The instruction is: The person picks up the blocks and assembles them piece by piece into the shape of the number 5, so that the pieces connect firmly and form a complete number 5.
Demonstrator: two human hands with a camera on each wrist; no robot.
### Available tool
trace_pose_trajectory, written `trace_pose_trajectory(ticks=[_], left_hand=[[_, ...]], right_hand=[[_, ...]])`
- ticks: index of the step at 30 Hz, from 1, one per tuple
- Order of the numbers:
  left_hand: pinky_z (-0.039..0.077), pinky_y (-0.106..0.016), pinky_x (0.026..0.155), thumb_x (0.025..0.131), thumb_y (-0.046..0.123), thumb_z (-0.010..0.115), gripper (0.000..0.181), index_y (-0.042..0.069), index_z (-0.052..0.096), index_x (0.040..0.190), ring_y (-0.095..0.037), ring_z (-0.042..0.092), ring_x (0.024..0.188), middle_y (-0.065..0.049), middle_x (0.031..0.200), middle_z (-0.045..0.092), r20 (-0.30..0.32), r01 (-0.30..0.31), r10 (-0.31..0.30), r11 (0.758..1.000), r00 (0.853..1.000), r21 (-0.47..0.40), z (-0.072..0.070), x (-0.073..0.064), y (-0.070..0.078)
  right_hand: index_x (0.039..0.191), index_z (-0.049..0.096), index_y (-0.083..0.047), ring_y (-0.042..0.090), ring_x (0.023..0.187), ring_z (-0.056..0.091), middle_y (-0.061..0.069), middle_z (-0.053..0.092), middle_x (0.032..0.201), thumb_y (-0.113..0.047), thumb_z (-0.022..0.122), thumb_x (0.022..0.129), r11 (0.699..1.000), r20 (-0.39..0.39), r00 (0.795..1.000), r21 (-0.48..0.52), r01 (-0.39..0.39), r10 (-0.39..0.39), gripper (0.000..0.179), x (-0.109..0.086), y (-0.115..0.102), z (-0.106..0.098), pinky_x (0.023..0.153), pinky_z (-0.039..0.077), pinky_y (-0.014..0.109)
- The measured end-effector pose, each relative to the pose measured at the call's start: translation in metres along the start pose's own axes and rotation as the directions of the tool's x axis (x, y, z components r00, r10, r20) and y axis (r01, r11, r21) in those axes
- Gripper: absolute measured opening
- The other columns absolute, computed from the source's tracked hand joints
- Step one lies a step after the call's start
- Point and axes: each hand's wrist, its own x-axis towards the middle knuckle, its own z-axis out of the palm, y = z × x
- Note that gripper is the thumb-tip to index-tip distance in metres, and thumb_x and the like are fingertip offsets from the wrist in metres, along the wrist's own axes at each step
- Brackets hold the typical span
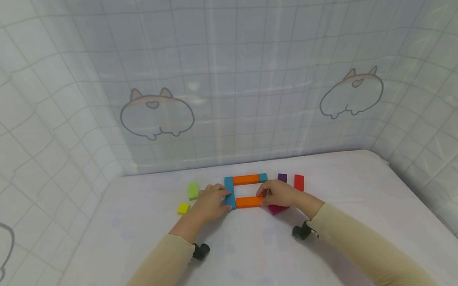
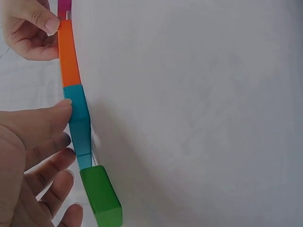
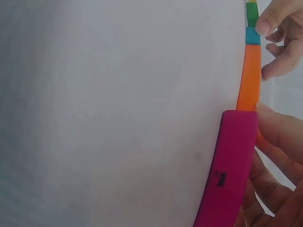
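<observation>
Two blue blocks [image 1: 229,184] and two orange blocks [image 1: 246,179] lie flat in a frame-like outline, with a small teal block [image 1: 263,177] at its far right corner. My left hand [image 1: 211,202] holds the nearer blue block [image 2: 78,106] by its left side, thumb at the near end and index finger farther back. At the right end of the nearer orange block [image 1: 248,202], my right hand [image 1: 279,193] pinches between thumb and fingers. Beside that hand lies a magenta block [image 3: 229,161]. A green block [image 2: 102,196] lies near the left hand's fingers.
Left of the outline lie a lime green block [image 1: 193,191] and a yellow block [image 1: 183,208]. A purple block [image 1: 282,177] and a red block [image 1: 299,182] lie to the right. A curtain with a grid pattern [image 1: 224,93] stands behind the white table [image 1: 257,269].
</observation>
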Motion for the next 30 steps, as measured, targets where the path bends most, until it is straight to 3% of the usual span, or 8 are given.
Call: trace_pose_trajectory(ticks=[8, 14, 23, 30], left_hand=[[0.037, -0.050, 0.105, 0.093, 0.035, 0.072, 0.049, 0.017, 0.062, 0.138, -0.027, 0.046, 0.126, -0.006, 0.141, 0.054, -0.007, -0.007, 0.007, 1.000, 1.000, -0.003, 0.0019, 0.0003, -0.0018], [0.035, -0.053, 0.108, 0.095, 0.036, 0.069, 0.046, 0.017, 0.063, 0.137, -0.027, 0.045, 0.125, -0.005, 0.140, 0.054, -0.029, 0.010, -0.011, 1.000, 1.000, -0.024, 0.0033, 0.0013, -0.0038], [0.037, -0.051, 0.101, 0.095, 0.043, 0.067, 0.054, 0.020, 0.058, 0.142, -0.029, 0.045, 0.122, -0.005, 0.140, 0.053, -0.063, 0.038, -0.035, 0.998, 0.997, 0.051, 0.0075, 0.0048, -0.0065], [0.038, -0.051, 0.099, 0.096, 0.048, 0.063, 0.054, 0.024, 0.056, 0.144, -0.030, 0.044, 0.125, -0.007, 0.143, 0.051, -0.055, 0.055, -0.048, 0.990, 0.997, 0.127, 0.0089, 0.0054, -0.0067]], right_hand=[[0.106, 0.074, -0.016, 0.015, 0.092, 0.055, -0.007, 0.065, 0.097, -0.018, 0.078, 0.089, 1.000, 0.003, 1.000, 0.010, 0.017, -0.017, 0.018, -0.0021, -0.0011, -0.0005, 0.085, 0.050, 0.032], [0.109, 0.074, -0.017, 0.017, 0.098, 0.055, -0.007, 0.066, 0.102, -0.017, 0.077, 0.089, 0.998, -0.001, 1.000, 0.051, -0.026, 0.026, 0.020, -0.0031, -0.0003, -0.0026, 0.087, 0.051, 0.033], [0.109, 0.074, -0.018, 0.016, 0.095, 0.055, -0.006, 0.065, 0.099, -0.018, 0.077, 0.090, 0.998, -0.002, 1.000, 0.056, -0.030, 0.030, 0.019, -0.0044, 0.0019, -0.0012, 0.083, 0.052, 0.031], [0.109, 0.074, -0.016, 0.015, 0.090, 0.055, -0.004, 0.064, 0.096, -0.017, 0.077, 0.090, 1.000, -0.009, 1.000, 0.029, 0.000, 0.000, 0.019, -0.0057, 0.0047, 0.0007, 0.081, 0.051, 0.030]])
